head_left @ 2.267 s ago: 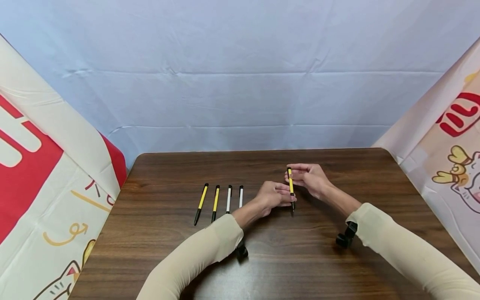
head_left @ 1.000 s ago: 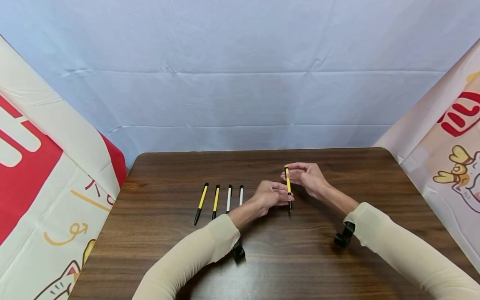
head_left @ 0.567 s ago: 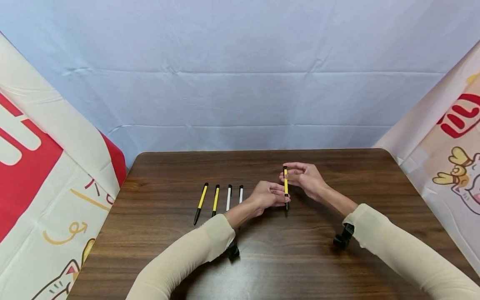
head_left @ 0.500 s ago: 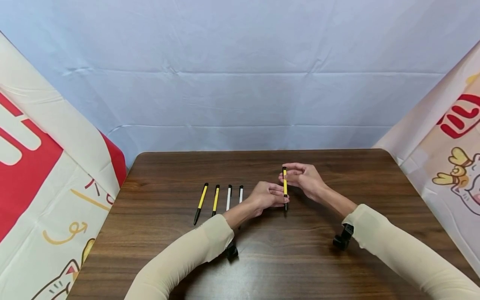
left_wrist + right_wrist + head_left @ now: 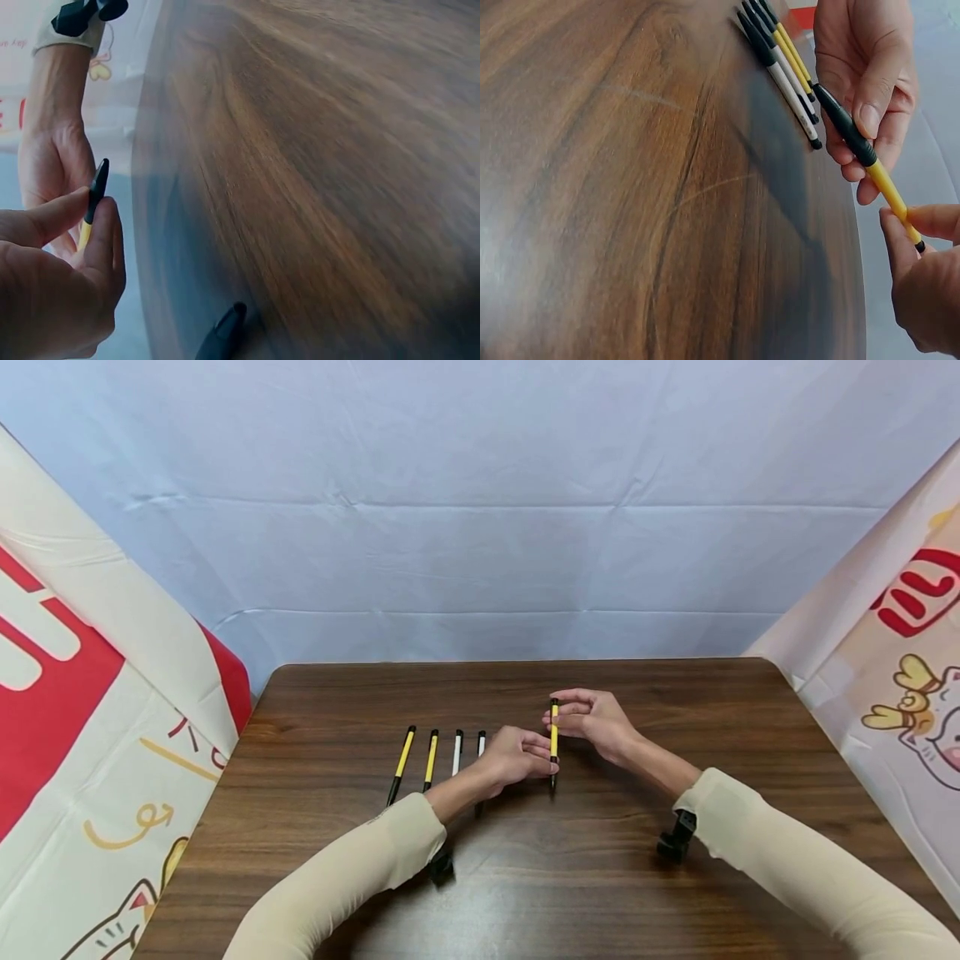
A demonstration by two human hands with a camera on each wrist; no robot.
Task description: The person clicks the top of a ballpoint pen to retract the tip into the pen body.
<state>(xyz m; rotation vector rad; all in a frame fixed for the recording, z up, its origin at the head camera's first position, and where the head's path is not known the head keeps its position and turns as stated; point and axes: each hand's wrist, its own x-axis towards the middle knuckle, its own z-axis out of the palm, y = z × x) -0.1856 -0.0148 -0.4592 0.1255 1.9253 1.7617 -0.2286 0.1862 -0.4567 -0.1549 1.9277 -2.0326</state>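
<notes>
A yellow pen (image 5: 554,742) with black ends is held between both hands, its black tip toward the person. My left hand (image 5: 512,757) pinches the black grip part between thumb and fingers, as the right wrist view shows with the pen (image 5: 886,187) in full. Near the far end, thumb and fingers of my right hand (image 5: 596,723) pinch the yellow barrel. In the left wrist view the black tip (image 5: 99,180) sticks out past the left thumb and forefinger. The pen appears raised off the table.
Left of the hands, two yellow pens (image 5: 405,753) and two white pens (image 5: 458,750) lie side by side on the brown wooden table (image 5: 337,710). The left forearm partly covers some of them. A pale cloth (image 5: 480,568) hangs behind the table.
Both hands have moved left together, carrying the yellow pen closer to the row of pens. The grip on it looks unchanged, and the lying pens have stayed put.
</notes>
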